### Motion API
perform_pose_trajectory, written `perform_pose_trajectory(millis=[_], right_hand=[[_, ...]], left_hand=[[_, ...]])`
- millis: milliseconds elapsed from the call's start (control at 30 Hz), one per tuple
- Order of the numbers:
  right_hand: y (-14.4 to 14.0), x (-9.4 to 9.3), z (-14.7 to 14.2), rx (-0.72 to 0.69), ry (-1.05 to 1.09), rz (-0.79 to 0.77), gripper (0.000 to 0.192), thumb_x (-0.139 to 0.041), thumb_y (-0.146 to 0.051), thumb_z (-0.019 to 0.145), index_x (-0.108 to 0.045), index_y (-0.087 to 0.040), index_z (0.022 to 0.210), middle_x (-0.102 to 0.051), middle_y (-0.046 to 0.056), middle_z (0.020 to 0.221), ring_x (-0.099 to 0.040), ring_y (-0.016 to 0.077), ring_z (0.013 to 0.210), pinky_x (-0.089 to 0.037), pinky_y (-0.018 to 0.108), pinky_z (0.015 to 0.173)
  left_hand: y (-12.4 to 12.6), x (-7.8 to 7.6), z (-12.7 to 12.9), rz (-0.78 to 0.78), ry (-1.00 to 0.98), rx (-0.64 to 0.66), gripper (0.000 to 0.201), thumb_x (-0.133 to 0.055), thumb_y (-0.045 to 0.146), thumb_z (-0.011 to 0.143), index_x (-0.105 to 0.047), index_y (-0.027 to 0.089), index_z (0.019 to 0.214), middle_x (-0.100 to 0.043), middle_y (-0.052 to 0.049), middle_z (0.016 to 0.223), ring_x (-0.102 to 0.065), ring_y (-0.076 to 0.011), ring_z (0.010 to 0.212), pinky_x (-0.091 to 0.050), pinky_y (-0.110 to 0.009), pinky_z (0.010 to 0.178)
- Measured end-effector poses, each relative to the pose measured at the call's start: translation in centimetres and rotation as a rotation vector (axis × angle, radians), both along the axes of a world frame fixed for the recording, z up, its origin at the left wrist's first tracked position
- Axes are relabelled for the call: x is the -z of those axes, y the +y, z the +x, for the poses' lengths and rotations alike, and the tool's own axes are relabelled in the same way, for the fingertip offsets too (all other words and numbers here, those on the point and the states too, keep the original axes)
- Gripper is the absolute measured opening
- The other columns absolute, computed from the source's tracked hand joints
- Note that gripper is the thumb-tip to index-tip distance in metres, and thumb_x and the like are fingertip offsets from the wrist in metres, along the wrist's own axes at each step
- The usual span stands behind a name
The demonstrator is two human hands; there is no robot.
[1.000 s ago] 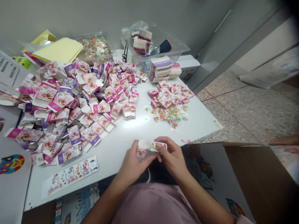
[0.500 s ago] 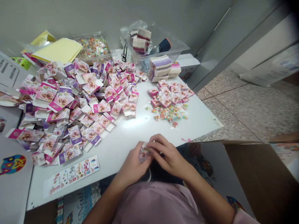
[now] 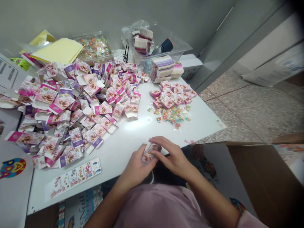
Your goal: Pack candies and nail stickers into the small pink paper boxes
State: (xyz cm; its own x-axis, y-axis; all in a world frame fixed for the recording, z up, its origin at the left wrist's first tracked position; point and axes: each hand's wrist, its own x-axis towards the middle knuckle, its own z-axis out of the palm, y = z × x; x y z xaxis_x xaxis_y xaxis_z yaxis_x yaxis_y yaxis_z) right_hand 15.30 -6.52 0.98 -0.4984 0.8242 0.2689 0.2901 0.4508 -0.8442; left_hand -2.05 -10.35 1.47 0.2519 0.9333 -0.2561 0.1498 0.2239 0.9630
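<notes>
One small box (image 3: pixel 147 154) is being gripped at 6 o'clock by two hands: left hand (image 3: pixel 136 167) grasping its lower end, right hand (image 3: pixel 173 157) fingers closing over its top. Since the earlier frame, the protruding insert is sitting inside. One sticker sheet (image 3: pixel 73 178) is lying at 8 o'clock; two piles, folded boxes (image 3: pixel 71 104) at 10 and finished boxes (image 3: pixel 172 95) at 1, are covering the white table (image 3: pixel 133 133) beside a speckled floor (image 3: pixel 256 110).

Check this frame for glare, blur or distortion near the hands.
Head view: a bright glare patch sits on the white table just beyond the hands; the small box between left hand and right hand looks soft; wide-angle bending curves the edges, and the top-right corner is vignetted.
</notes>
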Motion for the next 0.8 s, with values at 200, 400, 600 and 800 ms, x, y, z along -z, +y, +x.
perform_pose_trajectory(millis=[200, 400, 600, 800], right_hand=[[-0.5, 0.8, -0.7, 0.097, 0.034, 0.005, 0.046, -0.063, -0.018, 0.091, -0.050, -0.025, 0.135, -0.067, 0.010, 0.117, -0.065, 0.0207, 0.104, -0.055, 0.033, 0.088], [-0.3, 0.9, -1.6, 0.074, 0.132, 0.160, 0.036, -0.063, -0.009, 0.089, -0.063, -0.025, 0.122, -0.070, 0.010, 0.113, -0.065, 0.0216, 0.098, -0.051, 0.040, 0.086], [-0.5, 1.3, -1.6, 0.062, 0.112, 0.179, 0.047, -0.060, -0.005, 0.090, -0.059, -0.027, 0.131, -0.067, 0.011, 0.123, -0.063, 0.0228, 0.102, -0.049, 0.043, 0.086], [-0.5, 1.4, -1.7, 0.068, 0.106, 0.165, 0.044, -0.058, -0.006, 0.091, -0.061, -0.027, 0.130, -0.066, 0.011, 0.122, -0.062, 0.0231, 0.104, -0.050, 0.044, 0.087]], left_hand=[[-0.1, 0.2, 0.3, -0.014, -0.052, -0.061, 0.019, -0.060, 0.036, 0.090, -0.056, 0.019, 0.099, -0.061, 0.002, 0.085, -0.053, -0.0115, 0.073, -0.042, -0.021, 0.066], [-0.1, 0.3, 0.2, 0.015, -0.032, -0.082, 0.015, -0.058, 0.033, 0.091, -0.052, 0.019, 0.091, -0.054, 0.005, 0.078, -0.045, -0.0100, 0.068, -0.039, -0.021, 0.062], [-0.1, 0.6, 0.2, 0.017, -0.011, -0.091, 0.015, -0.058, 0.033, 0.091, -0.050, 0.020, 0.091, -0.052, 0.005, 0.076, -0.045, -0.0096, 0.066, -0.039, -0.021, 0.061], [-0.1, 0.7, 0.2, 0.008, -0.018, -0.095, 0.016, -0.057, 0.033, 0.091, -0.050, 0.020, 0.091, -0.052, 0.005, 0.076, -0.045, -0.0101, 0.067, -0.039, -0.021, 0.061]])
